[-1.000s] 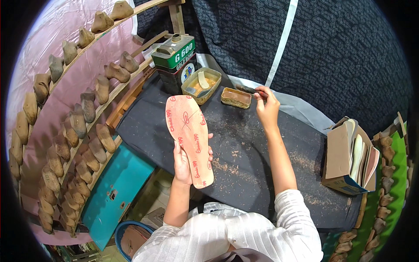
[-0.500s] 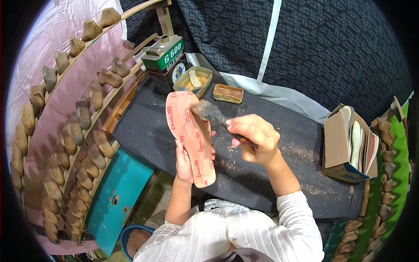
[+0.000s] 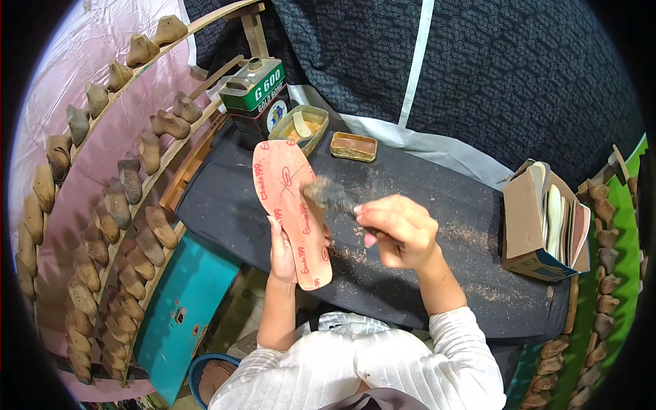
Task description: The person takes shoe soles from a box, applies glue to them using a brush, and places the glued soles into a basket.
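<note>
My right hand [image 3: 403, 229] is curled tight round a brush [image 3: 328, 196], its bristles touching the pink insole [image 3: 290, 212]. My left hand [image 3: 281, 254] grips that insole from behind, holding it upright over the dark worktable [image 3: 437, 205], near the glue tray [image 3: 299, 130] and green can [image 3: 254, 96]

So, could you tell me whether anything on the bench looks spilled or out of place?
Mostly tidy. The one oddity is brownish dust and crumbs strewn over the dark bench cover, thickest beside the right hand holding the brush at the pink insole in the left hand.
</note>
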`<act>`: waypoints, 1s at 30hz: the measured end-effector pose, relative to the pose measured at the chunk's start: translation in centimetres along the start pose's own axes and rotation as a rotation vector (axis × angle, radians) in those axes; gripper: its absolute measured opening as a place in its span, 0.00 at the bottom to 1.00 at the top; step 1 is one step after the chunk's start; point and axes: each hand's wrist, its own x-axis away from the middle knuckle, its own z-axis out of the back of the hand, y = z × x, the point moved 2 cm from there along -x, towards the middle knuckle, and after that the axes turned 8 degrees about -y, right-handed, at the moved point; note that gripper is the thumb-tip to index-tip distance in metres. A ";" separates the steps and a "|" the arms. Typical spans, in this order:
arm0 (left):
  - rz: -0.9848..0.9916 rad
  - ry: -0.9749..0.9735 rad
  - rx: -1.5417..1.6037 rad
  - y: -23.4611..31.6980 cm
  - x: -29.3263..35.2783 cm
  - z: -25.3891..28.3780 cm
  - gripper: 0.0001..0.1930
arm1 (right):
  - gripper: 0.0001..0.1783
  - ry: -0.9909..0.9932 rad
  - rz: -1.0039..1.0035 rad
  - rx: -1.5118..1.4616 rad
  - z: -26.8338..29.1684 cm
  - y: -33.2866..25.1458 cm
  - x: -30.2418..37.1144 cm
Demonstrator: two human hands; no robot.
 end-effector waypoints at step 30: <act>-0.141 0.077 -0.097 0.4 -1.7 -2.3 0.39 | 0.16 -0.092 -0.002 -0.169 -0.6 -1.3 1.6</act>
